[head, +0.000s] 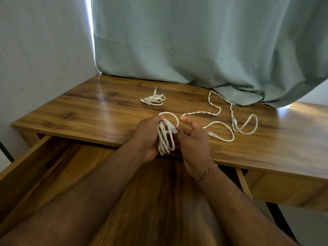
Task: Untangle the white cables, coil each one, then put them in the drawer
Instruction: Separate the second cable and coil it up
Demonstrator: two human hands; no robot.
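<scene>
Coiled cable point(166, 139) gripped in left hand point(148, 139), right hand point(192, 141) beside it, fingers loosely spread.

One camera sits on the person's head. It looks forward and down, close over the desk point(88, 110) and open drawer point(71, 174).

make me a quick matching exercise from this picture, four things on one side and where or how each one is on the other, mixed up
Things:
1. small coiled cable
2. cable bundle
3. twisted cables
4. drawer

States:
A. pulled open below the desk edge
B. held in the left hand
C. spread loose on the desk at the right
D. lying alone on the desk, far side

Pairs: 1-D, 2-B, 3-C, 4-A
</scene>
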